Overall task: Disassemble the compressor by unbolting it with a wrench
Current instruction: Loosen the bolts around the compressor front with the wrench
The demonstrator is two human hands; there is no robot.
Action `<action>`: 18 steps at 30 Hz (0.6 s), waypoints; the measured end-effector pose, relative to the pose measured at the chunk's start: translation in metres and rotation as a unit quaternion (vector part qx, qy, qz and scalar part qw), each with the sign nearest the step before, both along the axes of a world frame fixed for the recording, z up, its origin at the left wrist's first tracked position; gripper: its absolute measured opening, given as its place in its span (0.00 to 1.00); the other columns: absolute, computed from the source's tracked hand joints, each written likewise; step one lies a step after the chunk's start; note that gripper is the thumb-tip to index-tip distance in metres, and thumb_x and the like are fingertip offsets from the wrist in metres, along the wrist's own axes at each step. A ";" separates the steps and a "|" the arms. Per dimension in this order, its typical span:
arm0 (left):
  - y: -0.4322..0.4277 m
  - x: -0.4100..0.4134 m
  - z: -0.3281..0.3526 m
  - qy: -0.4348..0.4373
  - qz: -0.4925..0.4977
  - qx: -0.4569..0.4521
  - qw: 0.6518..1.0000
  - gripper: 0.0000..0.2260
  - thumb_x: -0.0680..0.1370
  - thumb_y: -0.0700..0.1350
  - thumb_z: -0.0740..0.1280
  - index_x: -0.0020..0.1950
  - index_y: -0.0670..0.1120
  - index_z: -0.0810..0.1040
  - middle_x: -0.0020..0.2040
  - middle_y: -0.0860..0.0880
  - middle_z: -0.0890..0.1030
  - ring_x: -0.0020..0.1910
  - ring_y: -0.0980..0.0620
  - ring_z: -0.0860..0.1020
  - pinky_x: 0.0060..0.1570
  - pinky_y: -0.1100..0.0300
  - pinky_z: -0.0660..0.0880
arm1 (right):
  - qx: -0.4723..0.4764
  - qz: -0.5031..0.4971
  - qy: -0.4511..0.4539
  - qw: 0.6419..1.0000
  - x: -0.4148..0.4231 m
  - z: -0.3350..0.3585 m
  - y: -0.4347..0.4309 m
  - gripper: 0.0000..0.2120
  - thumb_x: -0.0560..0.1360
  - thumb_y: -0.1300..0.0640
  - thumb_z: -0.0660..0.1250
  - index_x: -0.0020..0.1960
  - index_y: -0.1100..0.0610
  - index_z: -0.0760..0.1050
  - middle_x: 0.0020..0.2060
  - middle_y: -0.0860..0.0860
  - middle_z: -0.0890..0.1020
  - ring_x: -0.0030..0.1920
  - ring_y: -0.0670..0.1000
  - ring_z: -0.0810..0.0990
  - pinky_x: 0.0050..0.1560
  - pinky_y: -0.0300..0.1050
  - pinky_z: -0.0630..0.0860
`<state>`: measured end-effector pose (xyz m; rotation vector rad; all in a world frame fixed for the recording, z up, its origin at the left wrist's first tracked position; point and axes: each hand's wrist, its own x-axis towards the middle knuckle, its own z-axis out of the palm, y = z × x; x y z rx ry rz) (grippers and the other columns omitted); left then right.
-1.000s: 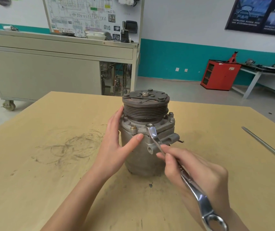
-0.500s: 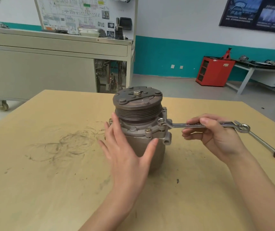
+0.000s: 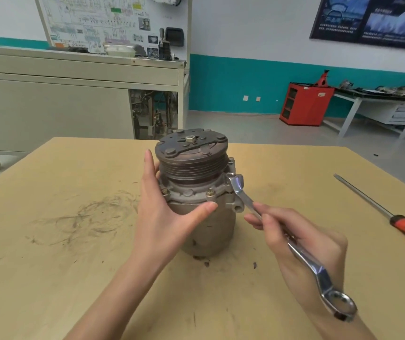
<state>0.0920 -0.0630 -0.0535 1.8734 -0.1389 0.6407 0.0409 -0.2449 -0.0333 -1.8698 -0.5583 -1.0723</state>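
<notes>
A grey compressor (image 3: 204, 227) stands upright on the wooden table (image 3: 49, 253), its dark pulley and clutch plate on top. Brass-coloured bolts ring its flange. My left hand (image 3: 167, 212) presses against the compressor's left side, fingers straight, thumb across the front of the body below the flange. My right hand (image 3: 302, 244) grips the shaft of a shiny ring wrench (image 3: 304, 258). The wrench's far end sits over a bolt on the right side of the flange; its near ring end sticks out past my wrist.
A long screwdriver (image 3: 383, 212) with a red and black handle lies on the table at the right. Dark scuff marks stain the table to the left. Behind stand a beige bench on wheels (image 3: 74, 99), a red cabinet (image 3: 304, 104) and a side table.
My right hand has swung the wrench handle from pointing right to pointing toward me, with its head staying at the right flange bolt. My left hand shifted to hold the compressor's left side.
</notes>
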 end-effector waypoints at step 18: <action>-0.037 -0.016 -0.003 -0.034 0.114 0.024 0.993 0.50 0.63 0.71 0.71 0.76 0.63 0.45 0.73 0.55 0.61 0.73 0.52 0.63 0.70 0.45 0.61 | 0.226 0.353 0.396 0.817 0.102 0.021 -0.067 0.10 0.59 0.54 0.78 0.38 0.57 0.85 0.27 0.54 0.82 0.27 0.51 0.80 0.29 0.37 0.76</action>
